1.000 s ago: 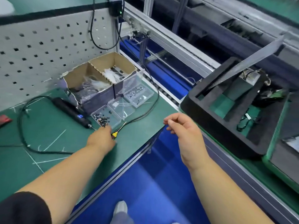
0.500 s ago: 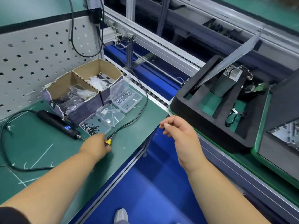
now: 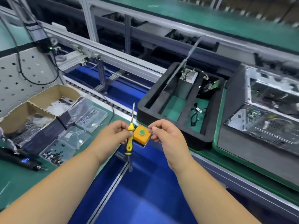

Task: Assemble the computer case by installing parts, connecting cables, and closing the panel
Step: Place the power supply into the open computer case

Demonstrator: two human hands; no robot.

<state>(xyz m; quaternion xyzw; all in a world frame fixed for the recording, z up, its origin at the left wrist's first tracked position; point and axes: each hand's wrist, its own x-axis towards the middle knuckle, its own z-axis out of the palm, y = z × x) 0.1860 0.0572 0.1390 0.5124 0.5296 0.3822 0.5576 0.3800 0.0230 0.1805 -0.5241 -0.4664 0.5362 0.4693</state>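
Clear plastic trays of small screws sit on the green bench at left. The left hand grips a yellow-handled screwdriver, shaft up. The right hand has fingertips pinched together; on what, I cannot tell. The open metal computer case lies far right.

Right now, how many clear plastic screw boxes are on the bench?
3: one beside the cardboard bins, one in the middle, one nearest the electric driver. More may be hidden.
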